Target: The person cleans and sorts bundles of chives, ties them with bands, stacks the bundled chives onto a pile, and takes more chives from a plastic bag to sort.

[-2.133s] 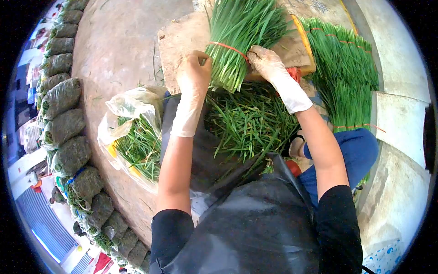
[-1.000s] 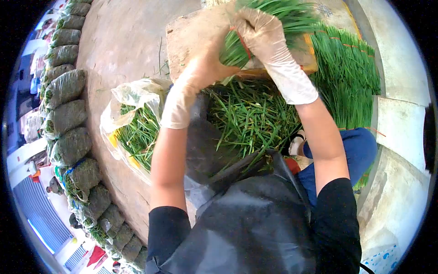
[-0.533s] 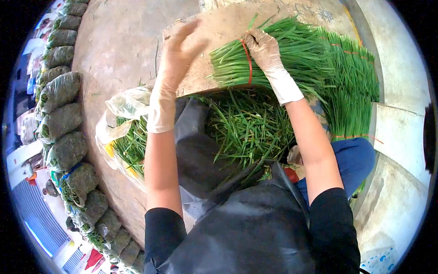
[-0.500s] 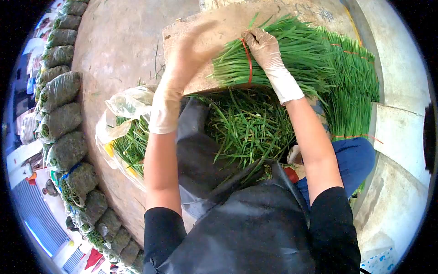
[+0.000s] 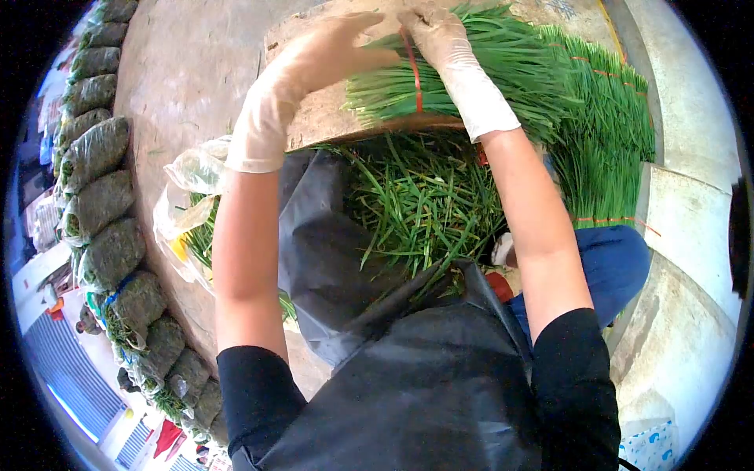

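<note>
A bundle of long green stalks (image 5: pixel 487 74) lies sideways on a worn board (image 5: pixel 318 118), its pale cut ends toward the left. Around it runs a red band (image 5: pixel 414 71). My gloved right hand (image 5: pixel 436 33) is closed at the band's upper end, fingertips pinched on it. My gloved left hand (image 5: pixel 322 59) is open beside the cut ends, fingers spread and somewhat blurred. Whether its fingertips touch the stalks I cannot tell.
Loose green trimmings (image 5: pixel 428 200) lie below the board, by my black apron (image 5: pixel 408 385). More banded bundles (image 5: pixel 601 149) are stacked at right. A plastic bag (image 5: pixel 177 212) of greens sits left, partly behind my left arm. Several filled bags (image 5: pixel 98 200) line the far left.
The bundle first pointed upward and now lies sideways, leaves to the right. My left hand has let it go and opened. My right hand has shifted up and left along with the view.
</note>
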`<state>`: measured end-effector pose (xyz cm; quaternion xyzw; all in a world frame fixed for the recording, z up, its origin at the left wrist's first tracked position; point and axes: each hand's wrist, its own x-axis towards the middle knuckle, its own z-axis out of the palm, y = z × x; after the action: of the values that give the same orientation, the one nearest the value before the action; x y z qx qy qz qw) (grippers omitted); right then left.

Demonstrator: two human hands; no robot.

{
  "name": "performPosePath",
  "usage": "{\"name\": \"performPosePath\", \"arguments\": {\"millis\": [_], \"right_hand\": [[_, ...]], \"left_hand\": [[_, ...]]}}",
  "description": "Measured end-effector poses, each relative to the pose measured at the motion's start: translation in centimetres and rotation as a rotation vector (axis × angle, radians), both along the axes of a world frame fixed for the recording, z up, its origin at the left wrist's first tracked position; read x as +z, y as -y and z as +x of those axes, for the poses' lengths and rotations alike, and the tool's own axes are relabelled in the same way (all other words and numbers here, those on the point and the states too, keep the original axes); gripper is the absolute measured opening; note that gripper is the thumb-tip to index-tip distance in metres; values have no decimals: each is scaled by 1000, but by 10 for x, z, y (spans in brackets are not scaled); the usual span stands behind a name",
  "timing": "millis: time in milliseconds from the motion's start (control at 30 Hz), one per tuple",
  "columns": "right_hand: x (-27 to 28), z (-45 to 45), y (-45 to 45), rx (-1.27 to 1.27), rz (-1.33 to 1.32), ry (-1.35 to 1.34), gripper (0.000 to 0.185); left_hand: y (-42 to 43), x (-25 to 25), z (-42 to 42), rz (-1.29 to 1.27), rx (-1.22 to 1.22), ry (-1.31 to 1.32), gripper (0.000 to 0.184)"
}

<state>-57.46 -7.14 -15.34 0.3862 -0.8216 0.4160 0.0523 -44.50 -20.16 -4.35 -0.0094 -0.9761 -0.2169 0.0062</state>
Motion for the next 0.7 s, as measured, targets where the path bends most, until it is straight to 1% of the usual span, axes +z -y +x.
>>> {"name": "performPosePath", "arguments": {"millis": [67, 100, 133, 200, 267, 300, 333, 367, 400, 433, 500, 533, 567, 600, 633, 667, 700], "right_hand": [[10, 3, 3, -17, 48, 260, 32], [2, 0, 7, -50, 4, 240, 36], [13, 0, 0, 45, -78, 455, 37], [-16, -8, 16, 64, -163, 418, 34], [24, 9, 10, -32, 130, 180, 30], [42, 14, 10, -35, 110, 356, 29], [55, 16, 10, -29, 79, 532, 28], [64, 17, 6, -45, 77, 525, 28], [72, 18, 4, 9, -31, 804, 25], [79, 20, 1, 69, -145, 1082, 24], [88, 33, -9, 19, -164, 1081, 23], [89, 42, -15, -26, -173, 1089, 22], [87, 56, -24, -67, -157, 892, 20], [81, 70, -32, -101, -137, 696, 18], [78, 81, -43, -65, -207, 770, 19], [77, 95, -55, -26, -279, 848, 21], [67, 121, -66, -53, -298, 657, 20]], "left_hand": [[-37, 20, -12, -292, 22, 290, 91], [-41, -8, -15, -357, 69, 298, 110], [-52, -13, -16, -343, 68, 388, 120], [-61, -36, 1, -335, 105, 55, 121], [-66, -43, 8, -254, 149, 3, 137], [-67, -43, 9, -277, 139, -13, 144], [-64, -44, 8, -287, 143, 52, 140], [-60, -51, 8, -331, 148, 58, 132], [-62, -50, 7, -380, 158, 65, 125], [-63, -48, 6, -385, 150, 57, 125], [-66, -45, 5, -263, 213, 190, 94], [-64, -54, 4, -263, 207, 187, 94], [-59, -74, 4, -264, 228, 112, 83], [-61, -77, 5, -300, 244, 36, 71], [-64, -76, 6, -337, 262, -40, 60], [-63, -73, 0, -338, 267, -29, 60], [-57, -69, -14, -258, 295, 134, 59]]}}
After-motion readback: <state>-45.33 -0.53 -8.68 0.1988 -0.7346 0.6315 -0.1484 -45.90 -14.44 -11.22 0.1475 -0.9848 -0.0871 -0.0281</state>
